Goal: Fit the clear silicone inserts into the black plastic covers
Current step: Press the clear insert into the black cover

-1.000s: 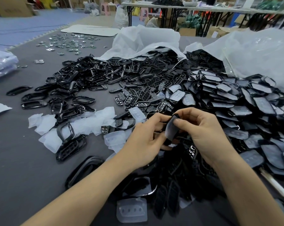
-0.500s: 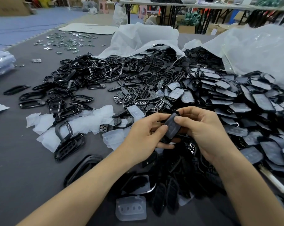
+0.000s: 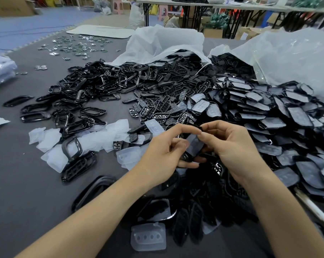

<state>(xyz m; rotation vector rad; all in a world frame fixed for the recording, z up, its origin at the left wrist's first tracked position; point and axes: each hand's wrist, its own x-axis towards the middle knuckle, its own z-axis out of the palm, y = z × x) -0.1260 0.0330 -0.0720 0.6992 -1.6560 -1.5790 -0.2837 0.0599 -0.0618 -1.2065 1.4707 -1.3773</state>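
Over the near heap [image 3: 204, 205], we pinched the black cover [image 3: 186, 157] and its clear insert [image 3: 195, 144] between the curled fingertips of our left hand [image 3: 163, 155] and right hand [image 3: 235, 151], and judged that uneven pressing could leave a soft silicone edge buckled or unseated.

Dark grey table [image 3: 23, 192]. Centre-far: black covers [image 3: 155, 107] and frames [image 3: 94, 86]. Left-centre: clear silicone inserts [image 3: 49, 140]. Right: fitted covers heap [image 3: 269, 116]. Far: white bags [image 3: 166, 41], small metal parts [image 3: 73, 47].
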